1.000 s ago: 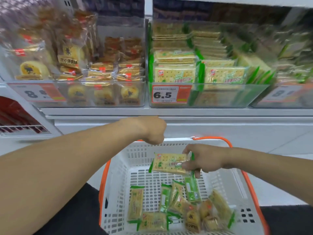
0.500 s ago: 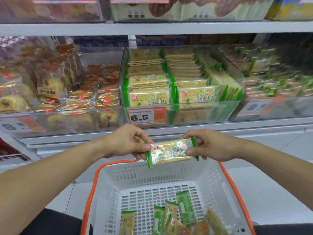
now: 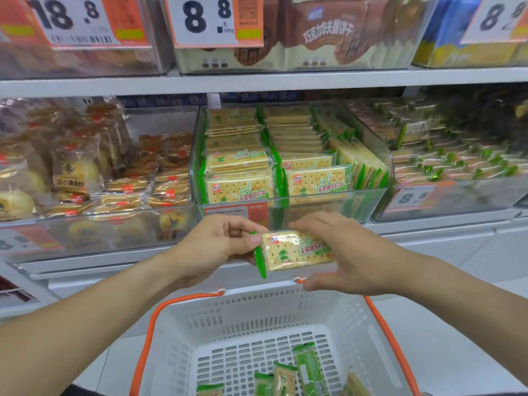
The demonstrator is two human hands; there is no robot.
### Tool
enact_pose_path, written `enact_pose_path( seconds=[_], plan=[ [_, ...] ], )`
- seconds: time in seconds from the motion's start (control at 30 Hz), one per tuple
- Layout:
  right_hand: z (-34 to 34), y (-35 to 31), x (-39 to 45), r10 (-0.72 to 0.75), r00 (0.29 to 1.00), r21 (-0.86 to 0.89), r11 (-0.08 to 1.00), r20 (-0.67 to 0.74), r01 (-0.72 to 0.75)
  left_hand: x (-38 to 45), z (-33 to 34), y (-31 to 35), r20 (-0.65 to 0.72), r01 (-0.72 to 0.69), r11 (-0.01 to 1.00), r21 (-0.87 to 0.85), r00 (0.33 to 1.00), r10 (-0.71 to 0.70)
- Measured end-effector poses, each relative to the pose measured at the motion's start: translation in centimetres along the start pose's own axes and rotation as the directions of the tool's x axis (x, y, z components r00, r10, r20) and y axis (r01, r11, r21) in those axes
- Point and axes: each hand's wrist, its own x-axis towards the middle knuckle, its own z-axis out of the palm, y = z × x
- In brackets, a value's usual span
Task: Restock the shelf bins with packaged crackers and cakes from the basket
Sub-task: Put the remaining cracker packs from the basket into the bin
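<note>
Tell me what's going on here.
A person is restocking a shop shelf. Both hands hold one green-edged cracker pack above the white basket: the left hand pinches its left end, the right hand cups its right side. It sits just below the clear bin of matching crackers. More packs lie in the basket.

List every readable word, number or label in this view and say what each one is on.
"18.8": price tag, top shelf, left.
"8.8" with "元 500g": price tag, top shelf, middle.
"8." then cut off: price tag, top right.
"无蔗糖苏打饼": cracker pack held in both hands; same on packs in the green cracker bin.
"8.": blurred tag on the right bin.
Brown wafer bag lettering, barcodes, cake wrappers: too blurred.
</note>
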Motion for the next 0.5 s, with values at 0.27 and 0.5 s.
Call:
enact_pose_path(
  seconds=[0.27, 0.5],
  plan=[
    [-2.6, -1.7, 0.0, -0.057, 0.957, -0.069, 0.997, -0.283, 0.039, -0.2, -0.6, 2.4, -0.095, -0.131, 0.976, -0.175, 0.989, 0.116],
    [-5.1, 1.8, 5.2, 0.073, 0.875, -0.084, 0.988, -0.479, -0.129, -1.1, -0.8, 2.2, 0.01, -0.26, 0.789, 0.556, 0.952, 0.306]
  ],
)
